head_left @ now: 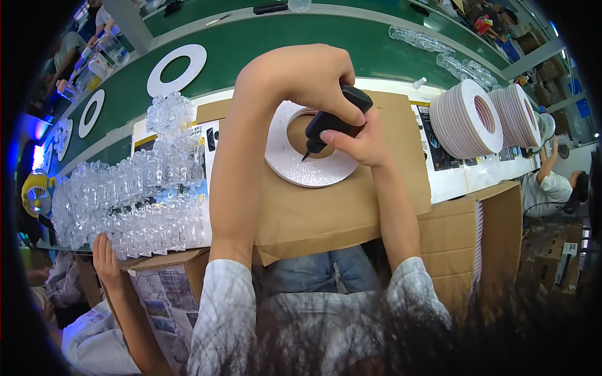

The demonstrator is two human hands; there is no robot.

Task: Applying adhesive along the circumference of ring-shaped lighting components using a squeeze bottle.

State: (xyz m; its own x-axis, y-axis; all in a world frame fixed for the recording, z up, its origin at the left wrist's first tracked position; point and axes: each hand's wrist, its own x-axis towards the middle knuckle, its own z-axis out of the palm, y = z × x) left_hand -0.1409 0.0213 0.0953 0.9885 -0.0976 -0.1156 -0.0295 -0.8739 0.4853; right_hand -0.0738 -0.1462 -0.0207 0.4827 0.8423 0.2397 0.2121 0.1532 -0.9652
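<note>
A green surface (376, 50) spans the upper frame. At centre lies a cardboard sheet (313, 216); clear plastic pieces (132, 188) crowd the left. A white ring (313, 172) lies mid-frame on the cardboard. The left hand (313, 75) and right hand (364, 141) both curl closed around a black pointed tool (332, 125) over the ring; tip contact is unclear.

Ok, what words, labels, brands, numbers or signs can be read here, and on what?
Printed white board, left of the cardboard sheet: bold dark print, not transcribed.
Right-hand printed board: small print unreadable.
Label on the far-right carton: too blurred.
Picture-printed sheet, lower left: too blurred.
Black pointed-tip tool, white ring: no print visible.
</note>
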